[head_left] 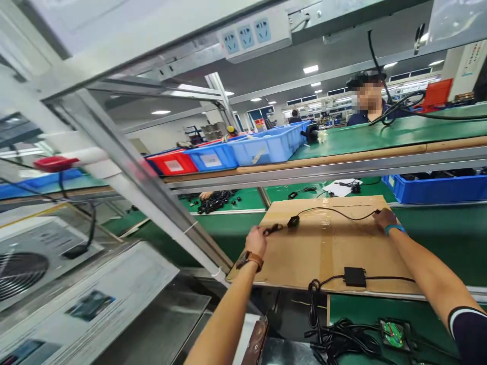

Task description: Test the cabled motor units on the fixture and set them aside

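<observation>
Black cable (346, 214) first, since it's right at our fingertips; our right hand (385, 220) has its right end pinched, and our left hand (257, 242) looks closed on a short cord bundle (273, 229), though we can't make out every finger; just right of that bundle is a small black box (293, 221), over the cardboard (289, 258), and we can't tell if it's resting or lifted; so the box is way nearer our left hand, with the cable leaving it rightward, its long axis running left to right between our hands and sagging a bit toward us; can't tell if bundle and box are joined, tbh; nearer us, by the cardboard's near edge, there's a flat black box (355, 277) with cord at both ends; nearer still, a cable pile (350, 337) beside an open case with a green board (394, 334); far right, a blue bin (441, 190).
</observation>
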Available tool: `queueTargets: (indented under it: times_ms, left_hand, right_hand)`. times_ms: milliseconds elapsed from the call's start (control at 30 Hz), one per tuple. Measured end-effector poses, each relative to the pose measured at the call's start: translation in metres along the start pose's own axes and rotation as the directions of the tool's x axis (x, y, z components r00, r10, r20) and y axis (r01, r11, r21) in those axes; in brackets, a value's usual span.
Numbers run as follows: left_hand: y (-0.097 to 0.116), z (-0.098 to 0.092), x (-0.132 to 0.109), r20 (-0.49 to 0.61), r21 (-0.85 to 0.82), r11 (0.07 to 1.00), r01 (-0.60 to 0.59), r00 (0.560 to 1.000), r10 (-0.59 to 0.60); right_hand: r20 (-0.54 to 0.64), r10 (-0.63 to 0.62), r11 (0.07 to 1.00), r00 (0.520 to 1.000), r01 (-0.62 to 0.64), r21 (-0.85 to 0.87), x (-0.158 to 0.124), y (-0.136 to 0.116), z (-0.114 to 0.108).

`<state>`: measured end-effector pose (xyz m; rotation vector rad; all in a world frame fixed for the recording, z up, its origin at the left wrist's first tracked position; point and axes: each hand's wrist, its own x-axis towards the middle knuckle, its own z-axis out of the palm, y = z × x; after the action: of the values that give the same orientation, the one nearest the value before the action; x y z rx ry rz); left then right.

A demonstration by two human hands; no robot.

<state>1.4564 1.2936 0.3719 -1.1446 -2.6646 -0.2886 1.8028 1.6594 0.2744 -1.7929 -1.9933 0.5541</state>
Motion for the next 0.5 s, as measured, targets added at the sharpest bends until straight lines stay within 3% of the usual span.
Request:
queueTargets:
  times_ms: [67, 167, 267, 367, 400, 433, 500]
  left_hand:
    - [0.01, 0.036, -0.001, 0.093, -0.049, 0.997, 0.059, 0.994, -0.055]
    - [0.017, 0.064, -0.015, 0.224, -0.128, 0.989, 0.078, 0.973, -0.048]
    - [0.02, 0.066, -0.041, 0.254, -0.184, 0.982, 0.05, 0.967, -0.002]
    - [0.029, 0.059, -0.083, 0.161, -0.218, 0.974, 0.056, 0.987, -0.021]
    - [0.035, 0.057, -0.1, 0.211, -0.241, 0.968, 0.068, 0.977, -0.016]
    - [0.042, 0.057, -0.118, 0.316, -0.245, 0.965, 0.089, 0.949, -0.008]
    - [0.061, 0.06, -0.152, 0.574, -0.183, 0.977, 0.113, 0.819, 0.013]
  right_hand:
    - [0.106, -0.074, 0.996, 0.992, 0.079, -0.043, 0.0, 0.011, -0.002]
    - [0.236, -0.205, 0.973, 0.95, 0.225, -0.06, 0.003, 0.035, -0.029]
    - [0.313, -0.297, 0.942, 0.902, 0.331, -0.06, -0.007, 0.074, -0.079]
    - [0.371, -0.376, 0.897, 0.849, 0.434, -0.085, -0.045, 0.124, -0.133]
    - [0.387, -0.373, 0.891, 0.843, 0.443, -0.105, -0.061, 0.14, -0.148]
    - [0.398, -0.352, 0.891, 0.847, 0.434, -0.135, -0.079, 0.157, -0.162]
    - [0.395, -0.284, 0.896, 0.873, 0.388, -0.214, -0.112, 0.188, -0.185]
